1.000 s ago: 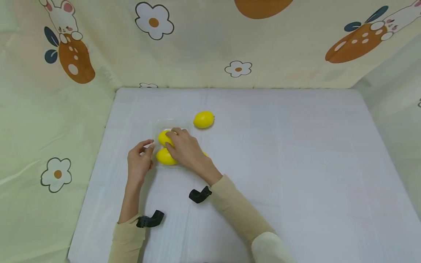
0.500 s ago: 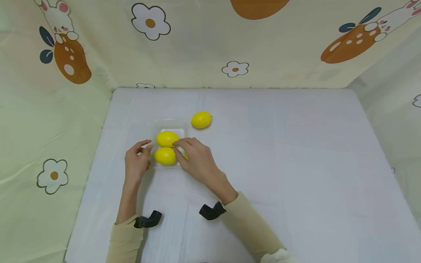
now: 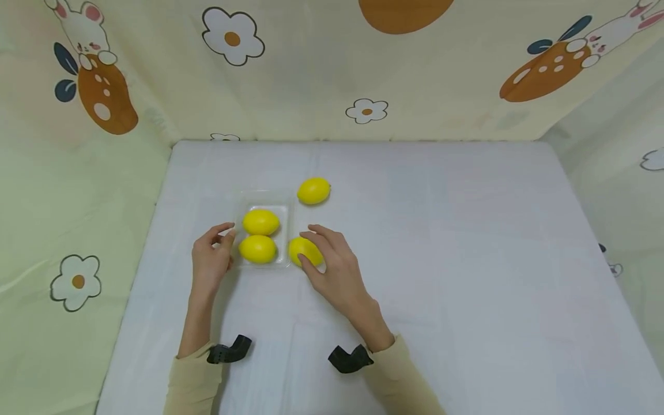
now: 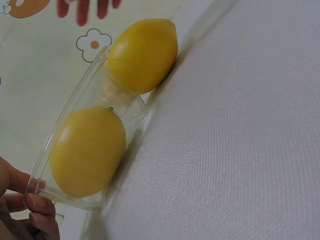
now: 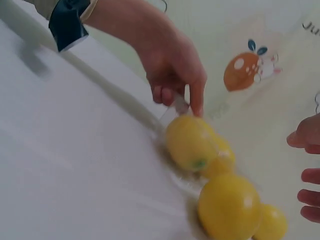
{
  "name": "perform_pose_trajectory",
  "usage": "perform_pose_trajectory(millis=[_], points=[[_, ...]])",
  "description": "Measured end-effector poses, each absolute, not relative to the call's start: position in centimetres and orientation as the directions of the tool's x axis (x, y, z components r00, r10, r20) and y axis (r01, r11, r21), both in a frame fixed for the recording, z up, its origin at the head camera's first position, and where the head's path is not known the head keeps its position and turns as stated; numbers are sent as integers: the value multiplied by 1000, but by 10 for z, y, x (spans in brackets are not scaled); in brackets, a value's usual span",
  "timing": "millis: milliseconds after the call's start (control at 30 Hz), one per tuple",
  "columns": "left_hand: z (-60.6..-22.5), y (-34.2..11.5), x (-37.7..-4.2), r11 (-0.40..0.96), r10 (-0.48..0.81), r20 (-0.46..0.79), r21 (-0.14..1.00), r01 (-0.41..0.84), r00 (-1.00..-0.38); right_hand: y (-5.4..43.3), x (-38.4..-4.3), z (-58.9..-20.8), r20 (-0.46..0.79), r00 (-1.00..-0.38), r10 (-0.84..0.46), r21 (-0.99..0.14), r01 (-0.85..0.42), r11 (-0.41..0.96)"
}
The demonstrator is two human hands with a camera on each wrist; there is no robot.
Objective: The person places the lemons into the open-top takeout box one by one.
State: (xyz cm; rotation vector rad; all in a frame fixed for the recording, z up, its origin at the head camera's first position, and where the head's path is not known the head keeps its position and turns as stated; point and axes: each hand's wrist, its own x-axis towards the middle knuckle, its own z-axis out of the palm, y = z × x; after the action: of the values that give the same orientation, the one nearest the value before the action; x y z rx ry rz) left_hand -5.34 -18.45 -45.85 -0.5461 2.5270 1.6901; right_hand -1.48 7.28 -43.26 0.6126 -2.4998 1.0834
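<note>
My left hand pinches the left rim of a clear plastic tray between thumb and fingers; the left wrist view shows this grip closely. Two yellow lemons lie in the tray, one behind the other, with bare tray floor beyond and to their right. Just outside the tray's right wall, a third lemon rests on the table. Over it is my right hand, its thumb and fingers spread; the right wrist view shows these fingers apart from the lemons.
Another lemon lies on the white tabletop, just off the tray's far right corner. Patterned curtains hang behind the table and along its sides. Each forearm carries a black wrist camera.
My right hand has left the lemons in the tray and moved right and nearer to me, over the lemon outside. My left hand keeps its pinch on the rim.
</note>
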Motion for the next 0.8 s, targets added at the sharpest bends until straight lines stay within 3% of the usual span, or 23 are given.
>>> perform_pose_trajectory(millis=[500,800], points=[[-458,-184,-56,346,-266,-234,882,-319,-935,78,-22,-472,305,-896,-322,-643,-444,625],[-459,-186,-56,355,-263,-252,872,-336,-931,72,-26,-487,290,-890,-351,-631,-454,629]])
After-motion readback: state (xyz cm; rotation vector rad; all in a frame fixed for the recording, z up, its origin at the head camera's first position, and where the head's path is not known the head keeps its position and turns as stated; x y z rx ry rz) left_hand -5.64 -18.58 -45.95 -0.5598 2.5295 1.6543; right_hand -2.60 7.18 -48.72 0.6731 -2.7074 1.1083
